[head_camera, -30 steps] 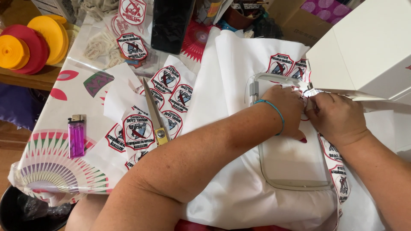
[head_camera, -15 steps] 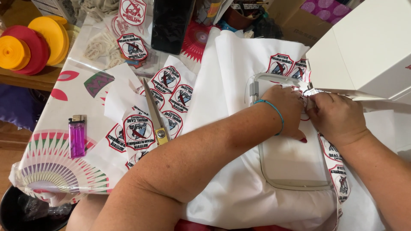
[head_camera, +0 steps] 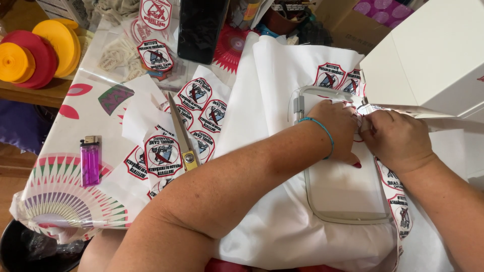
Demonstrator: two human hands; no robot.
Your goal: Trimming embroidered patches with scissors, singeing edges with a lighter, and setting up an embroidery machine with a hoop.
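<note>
Head view: left hand (head_camera: pixel 337 128), right hand (head_camera: pixel 396 141) pinching badge strip (head_camera: pixel 364 108) over embroidery hoop (head_camera: pixel 348 217).

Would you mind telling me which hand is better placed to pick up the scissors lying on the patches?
Probably the left. The left hand and right hand both pinch the patch strip at the embroidery hoop, but the scissors lie on the left hand's side; the right would have to cross over.
</note>
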